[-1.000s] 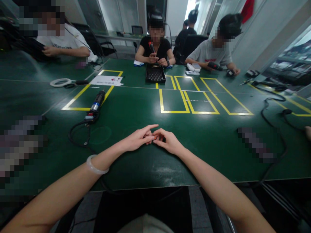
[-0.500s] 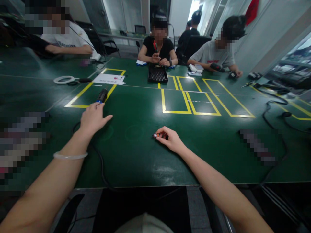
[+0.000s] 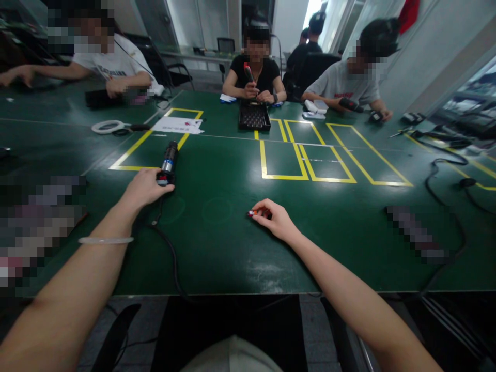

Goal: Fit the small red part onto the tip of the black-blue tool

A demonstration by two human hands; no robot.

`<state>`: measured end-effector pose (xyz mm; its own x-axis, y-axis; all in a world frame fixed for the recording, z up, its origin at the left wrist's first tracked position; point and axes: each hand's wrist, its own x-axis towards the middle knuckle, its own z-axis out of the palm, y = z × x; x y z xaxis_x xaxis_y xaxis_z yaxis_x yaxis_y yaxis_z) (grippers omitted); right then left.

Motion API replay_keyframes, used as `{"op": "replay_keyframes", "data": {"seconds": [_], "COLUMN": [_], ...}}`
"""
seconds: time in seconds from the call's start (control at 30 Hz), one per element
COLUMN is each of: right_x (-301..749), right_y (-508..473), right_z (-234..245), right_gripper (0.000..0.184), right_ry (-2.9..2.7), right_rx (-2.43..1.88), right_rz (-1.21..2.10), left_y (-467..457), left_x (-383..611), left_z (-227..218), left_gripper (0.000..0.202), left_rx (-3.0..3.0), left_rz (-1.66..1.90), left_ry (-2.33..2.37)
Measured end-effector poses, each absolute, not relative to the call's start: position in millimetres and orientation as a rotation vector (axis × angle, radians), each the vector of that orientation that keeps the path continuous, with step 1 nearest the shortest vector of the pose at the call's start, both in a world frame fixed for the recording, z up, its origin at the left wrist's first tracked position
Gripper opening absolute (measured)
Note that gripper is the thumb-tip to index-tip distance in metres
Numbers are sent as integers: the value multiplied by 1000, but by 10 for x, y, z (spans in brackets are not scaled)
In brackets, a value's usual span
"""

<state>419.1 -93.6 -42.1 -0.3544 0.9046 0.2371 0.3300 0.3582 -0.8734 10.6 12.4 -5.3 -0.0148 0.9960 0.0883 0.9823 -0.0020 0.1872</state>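
Observation:
My left hand (image 3: 144,189) reaches forward on the green table (image 3: 232,248) and closes round the near end of a black corded electric screwdriver (image 3: 168,161) with a blue band. Its black cable (image 3: 170,253) trails back toward the table's front edge. My right hand (image 3: 274,219) rests on the table near the middle, fingers pinched on a small red and silver part (image 3: 252,212). A pale bangle (image 3: 105,240) circles my left wrist.
Yellow tape rectangles (image 3: 310,160) mark the table's middle. A black tray (image 3: 253,118) lies in front of a person in black across the table. A white ring (image 3: 104,126) and a paper sheet (image 3: 177,125) lie at far left. Cables (image 3: 437,170) run along the right. Other people sit around.
My left hand left the right hand, reached left and forward, and closed on the screwdriver's near end. My right hand stayed in place, pinching the small part.

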Motion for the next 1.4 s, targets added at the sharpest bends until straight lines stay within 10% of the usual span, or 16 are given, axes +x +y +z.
{"op": "replay_keyframes", "data": {"seconds": [0.63,1.4], "right_x": [4229,4245], "right_y": [-898,-877], "right_z": [-459,-499], "right_gripper": [9,2], "right_ry": [-1831,-1995], "right_rx": [-1060,-1091], "right_rz": [782,564], "left_y": [-734,-840], "left_x": [2119,2282], "left_z": [-124,-124], "left_gripper": [63,71], "left_rx": [2448,2380], "left_rz": [448,439], "left_ry": [1557,1438]}}
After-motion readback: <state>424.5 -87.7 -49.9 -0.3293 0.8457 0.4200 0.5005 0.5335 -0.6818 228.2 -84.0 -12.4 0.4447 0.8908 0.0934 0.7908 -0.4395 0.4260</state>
